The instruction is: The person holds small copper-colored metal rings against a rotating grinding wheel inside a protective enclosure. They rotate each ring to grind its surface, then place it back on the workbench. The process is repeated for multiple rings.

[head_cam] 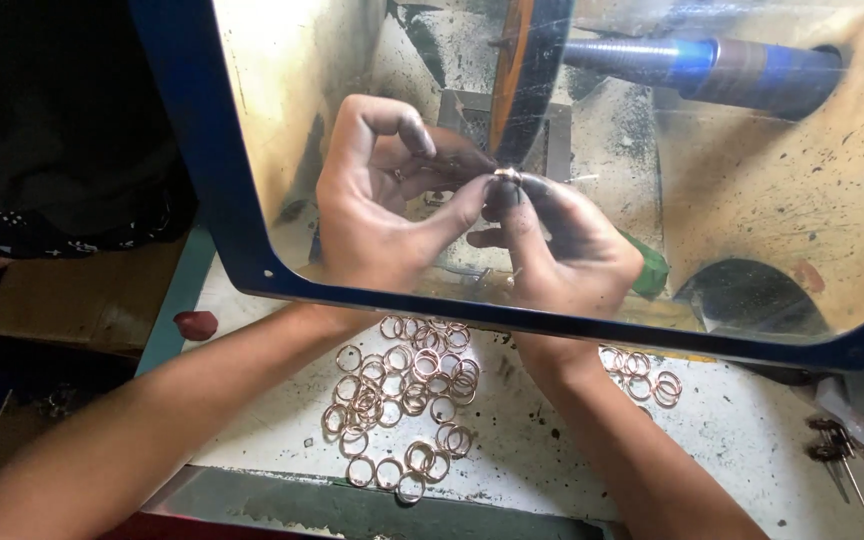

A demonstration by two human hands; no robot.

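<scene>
Left hand [377,205]: fingertips pinching the ring [507,176].
Right hand [562,245]: pinching the same ring, seemingly pressing it against the polishing wheel [527,80].
Desk [732,430]: carrying loose copper rings [402,395].

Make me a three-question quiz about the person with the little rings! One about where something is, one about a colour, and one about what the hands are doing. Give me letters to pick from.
1. Where does the big pile of rings lie?
A. On the white bench below the two forearms
B. Inside a glass jar
C. On the floor

2. What colour is the frame of the clear shield?
A. Red
B. Blue
C. Green

3. What are the left hand and right hand doing?
A. Resting flat on the bench
B. Holding scissors
C. Together pinching one small ring at the edge of the wheel

Answers:
1 A, the rings are scattered on the white bench.
2 B, the border around the shield is dark blue.
3 C, fingertips of both hands meet around the ring beside the wheel.
</scene>
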